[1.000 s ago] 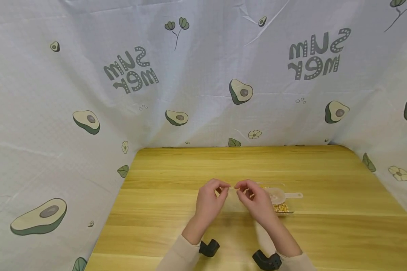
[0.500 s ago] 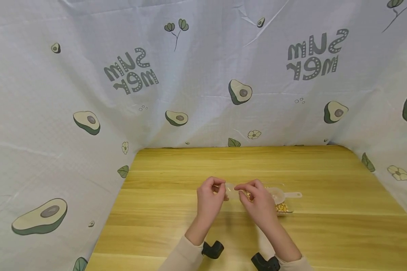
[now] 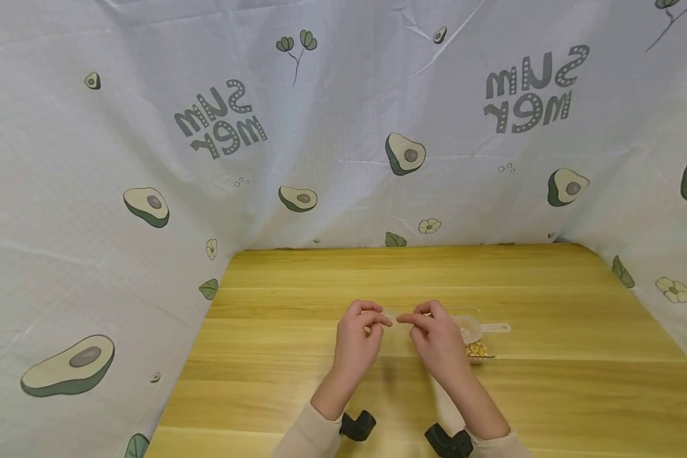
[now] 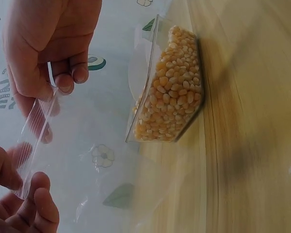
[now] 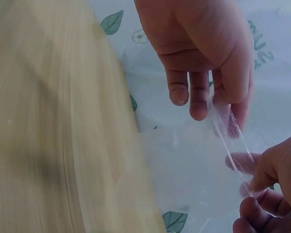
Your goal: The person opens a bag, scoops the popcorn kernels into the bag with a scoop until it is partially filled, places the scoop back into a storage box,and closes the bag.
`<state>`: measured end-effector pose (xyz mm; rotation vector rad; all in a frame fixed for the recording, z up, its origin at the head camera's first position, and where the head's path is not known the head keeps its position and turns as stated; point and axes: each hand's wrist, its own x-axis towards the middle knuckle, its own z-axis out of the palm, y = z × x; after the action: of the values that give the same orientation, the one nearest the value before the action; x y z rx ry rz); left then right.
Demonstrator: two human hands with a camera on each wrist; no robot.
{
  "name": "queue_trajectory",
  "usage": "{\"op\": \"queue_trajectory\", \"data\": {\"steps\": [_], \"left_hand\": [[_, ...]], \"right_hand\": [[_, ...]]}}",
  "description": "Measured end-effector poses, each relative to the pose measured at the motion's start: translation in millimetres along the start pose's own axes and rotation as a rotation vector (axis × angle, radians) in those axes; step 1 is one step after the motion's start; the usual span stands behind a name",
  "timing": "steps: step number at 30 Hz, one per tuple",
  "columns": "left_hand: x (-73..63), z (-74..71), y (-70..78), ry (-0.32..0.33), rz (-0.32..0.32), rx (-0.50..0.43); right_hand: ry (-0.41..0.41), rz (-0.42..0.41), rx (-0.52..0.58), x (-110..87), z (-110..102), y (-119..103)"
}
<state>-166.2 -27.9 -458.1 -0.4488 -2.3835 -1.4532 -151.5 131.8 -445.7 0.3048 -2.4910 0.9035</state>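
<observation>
A clear zip-lock plastic bag [image 4: 82,155] hangs between my two hands with its ridged zip strip at the top. My left hand [image 3: 355,337] pinches one end of that strip; in the left wrist view it is the lower hand. The other end is pinched by my right hand [image 3: 439,343], whose fingers [image 4: 63,82] show at the upper left of the same view. From the head view the bag is barely visible, and I cannot tell whether its mouth is sealed. It looks flat, and nothing is seen inside it.
Just right of my right hand, a clear rectangular container [image 4: 144,99] of corn kernels [image 4: 177,92] stands on the wooden table [image 3: 549,292]. A translucent scoop [image 3: 471,329] lies across it, handle to the right. A printed cloth [image 3: 343,127] hangs behind and at both sides.
Half a second ago the bag's edge stood up more visibly between the hands. Now both hands' fingers have shifted along the strip, with the index fingers reaching toward each other. Container and scoop stay put.
</observation>
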Motion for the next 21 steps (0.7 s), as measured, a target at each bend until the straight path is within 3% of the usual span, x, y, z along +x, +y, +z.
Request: {"op": "queue_trajectory", "data": {"steps": [10, 15, 21], "left_hand": [[-0.3, 0.9, -0.6, -0.107, 0.069, 0.04], [0.6, 1.1, 1.3, -0.134, 0.099, 0.034], [-0.8, -0.6, 1.5, -0.151, 0.106, 0.024]], "right_hand": [[-0.002, -0.002, -0.011, -1.0, 1.7, -0.8], [0.024, -0.074, -0.039, 0.0, 1.2, -0.6], [0.035, -0.223, -0.083, 2.8, -2.4, 0.2]]}}
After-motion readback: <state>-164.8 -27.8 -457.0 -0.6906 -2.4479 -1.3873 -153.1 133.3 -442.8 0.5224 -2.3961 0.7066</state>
